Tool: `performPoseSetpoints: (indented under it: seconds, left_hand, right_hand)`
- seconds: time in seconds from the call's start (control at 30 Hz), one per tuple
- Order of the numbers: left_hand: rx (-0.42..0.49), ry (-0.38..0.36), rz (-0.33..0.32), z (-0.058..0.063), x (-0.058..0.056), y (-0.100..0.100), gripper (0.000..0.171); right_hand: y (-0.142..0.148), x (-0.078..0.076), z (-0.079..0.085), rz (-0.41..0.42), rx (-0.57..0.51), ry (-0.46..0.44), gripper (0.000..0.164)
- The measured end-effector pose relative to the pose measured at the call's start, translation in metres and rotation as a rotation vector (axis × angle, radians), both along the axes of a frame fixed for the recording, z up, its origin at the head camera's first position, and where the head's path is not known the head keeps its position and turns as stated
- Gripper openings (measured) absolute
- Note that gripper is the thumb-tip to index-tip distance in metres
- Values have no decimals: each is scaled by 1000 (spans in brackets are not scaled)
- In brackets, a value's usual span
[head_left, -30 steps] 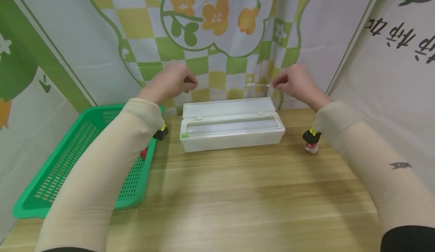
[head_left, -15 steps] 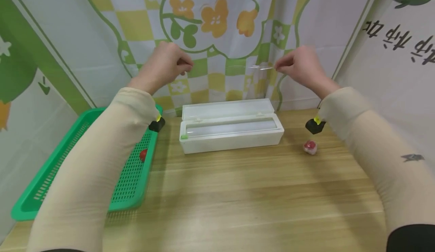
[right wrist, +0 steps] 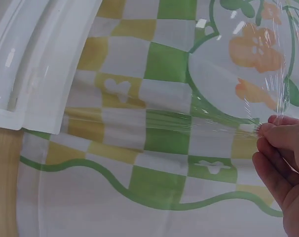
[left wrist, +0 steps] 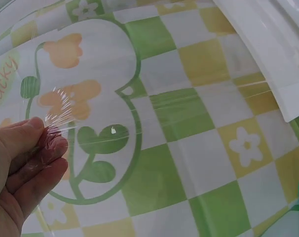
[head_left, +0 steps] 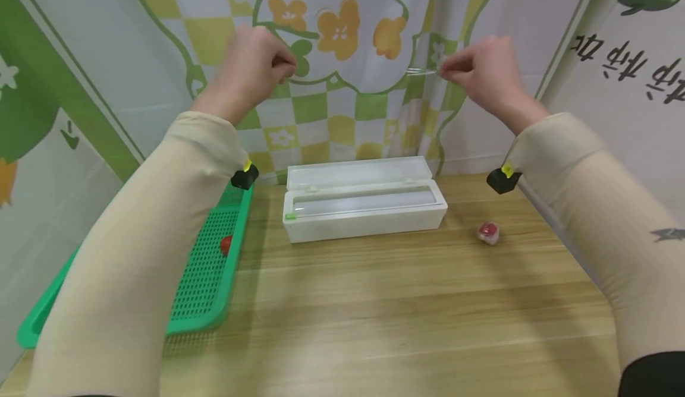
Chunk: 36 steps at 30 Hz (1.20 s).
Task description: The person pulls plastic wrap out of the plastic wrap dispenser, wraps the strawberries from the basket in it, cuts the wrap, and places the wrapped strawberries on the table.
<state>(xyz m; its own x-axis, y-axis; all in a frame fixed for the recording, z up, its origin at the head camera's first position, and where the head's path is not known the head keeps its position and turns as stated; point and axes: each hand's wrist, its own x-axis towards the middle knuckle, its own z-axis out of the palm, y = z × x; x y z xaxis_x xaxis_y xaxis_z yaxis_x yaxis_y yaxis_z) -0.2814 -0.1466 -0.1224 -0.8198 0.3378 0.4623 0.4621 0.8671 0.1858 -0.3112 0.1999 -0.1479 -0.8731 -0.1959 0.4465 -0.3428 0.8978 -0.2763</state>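
Green-and-yellow checked fabric (head_left: pixel 342 109) hangs behind a wood-grain table (head_left: pixel 374 314), where a white cling film dispenser (head_left: pixel 364 226) lies with its lid (head_left: pixel 358 173) tipped back toward the fabric. The person's left hand (head_left: pixel 248 70) and right hand (head_left: pixel 487 76) are raised above it, well apart, each with thumb and fingertips pinched on a gathered bit of clear cling film (right wrist: pixel 233 124). Both wrist views show creases fanning from the pinch toward the dispenser, so the sheet spans from the hands down to the box; in the head view only a glint beside the right fingertips shows clearly.

The key relation seems to be this: the dispenser's long axis runs left to right, roughly parallel to the line between the grips, with left fingertips above its left end and right fingertips above its right. Neither hand looks clearly nearer. Whether the film is cut free cannot be told.
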Motion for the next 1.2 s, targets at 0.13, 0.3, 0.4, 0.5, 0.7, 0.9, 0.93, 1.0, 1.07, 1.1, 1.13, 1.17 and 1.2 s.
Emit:
performPoseSetpoints:
  seconds: [0.13,0.3,0.4,0.5,0.7,0.9,0.93,1.0,1.07,1.1,1.13,1.17,1.2]
  left_hand:
    - [6,37,20,12,2,3,22]
    - [14,62,58,21,5,4,23]
    - [22,73,82,26,7,5,25]
    - [41,109,93,29,9,6,25]
    - [67,167,126,36,14,8,26]
    - [70,133,143,40,21,8,27]
    - [68,134,140,41,23,8,27]
    - [58,136,126,41,26,7,27]
    - [48,141,103,41,30,6,28]
    - [43,141,92,41,32,5,28]
    - [36,143,82,41,34,3,28]
    - [31,146,70,42,37,2,27]
    - [25,148,57,42,40,1,26]
  right_hand:
    - [0,1,10,-30,-14,32,26]
    - [-1,4,18,-57,-38,75,27]
    - [0,5,20,-65,-60,110,27]
    - [0,7,23,-67,-67,151,29]
    - [0,12,30,-74,-102,196,32]
    - [2,16,34,-65,-149,189,31]
    - [3,17,34,-56,-152,193,31]
    - [5,20,34,-37,-149,205,31]
    - [7,23,34,-14,-143,222,32]
    - [8,25,34,-4,-146,220,31]
    - [9,26,34,6,-153,215,31]
    - [11,28,34,18,-162,210,31]
    - [13,30,34,32,-171,209,31]
